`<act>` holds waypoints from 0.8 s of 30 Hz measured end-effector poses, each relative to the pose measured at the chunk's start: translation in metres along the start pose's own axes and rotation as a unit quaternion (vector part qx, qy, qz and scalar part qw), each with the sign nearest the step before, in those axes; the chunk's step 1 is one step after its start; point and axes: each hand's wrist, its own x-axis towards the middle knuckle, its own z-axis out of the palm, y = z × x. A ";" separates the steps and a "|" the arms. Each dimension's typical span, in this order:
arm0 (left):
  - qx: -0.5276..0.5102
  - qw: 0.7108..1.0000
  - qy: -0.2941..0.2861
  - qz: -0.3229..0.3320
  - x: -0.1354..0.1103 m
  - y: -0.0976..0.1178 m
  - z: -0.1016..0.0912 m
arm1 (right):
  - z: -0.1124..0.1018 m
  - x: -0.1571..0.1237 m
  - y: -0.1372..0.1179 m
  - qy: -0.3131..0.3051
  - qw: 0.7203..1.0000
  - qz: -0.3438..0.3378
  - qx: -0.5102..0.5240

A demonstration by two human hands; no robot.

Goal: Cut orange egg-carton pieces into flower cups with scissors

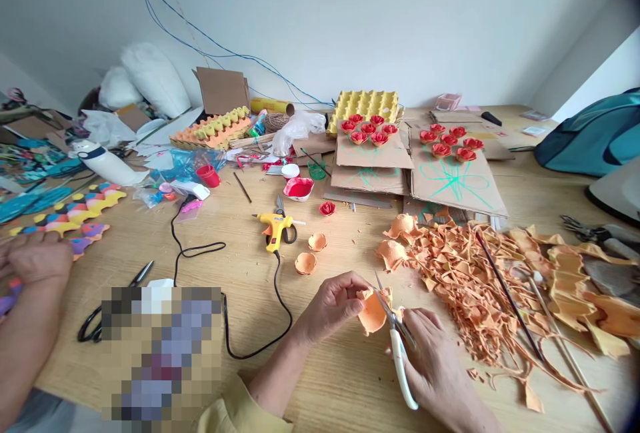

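Note:
Pinched in my left hand (337,303) is an orange egg-carton cup (373,314) with a ragged rim. White-handled scissors (400,363) are in my right hand (435,360), their blades lying across the cup's edge. Two trimmed orange cups (306,263) rest on the table beyond my left hand. Untrimmed orange cups (393,254) sit at the edge of a heap of orange scraps (465,280), to the right. Behind the trimmed cups lies a yellow glue gun (275,230) with a black cord, partly over another pair of scissors (280,205).
Red paper flowers (369,128) stand on cardboard pieces (455,183) at the back. A bowl of red paint (299,188) and a single red flower (327,208) are mid-table. Another person's hand (37,256) is at left, near painted egg-carton strips (75,210). Long sticks (510,293) cross the scraps.

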 end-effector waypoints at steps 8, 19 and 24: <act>-0.003 1.000 -0.017 -0.008 0.002 0.002 0.002 | 0.001 -0.002 0.000 0.021 1.000 0.015 -0.009; 0.030 0.999 0.017 0.022 -0.002 0.002 0.012 | 0.002 -0.001 0.006 0.041 0.998 0.036 -0.020; 0.088 0.995 0.029 0.048 -0.002 0.003 0.015 | 0.005 -0.002 0.009 0.026 0.998 0.056 -0.008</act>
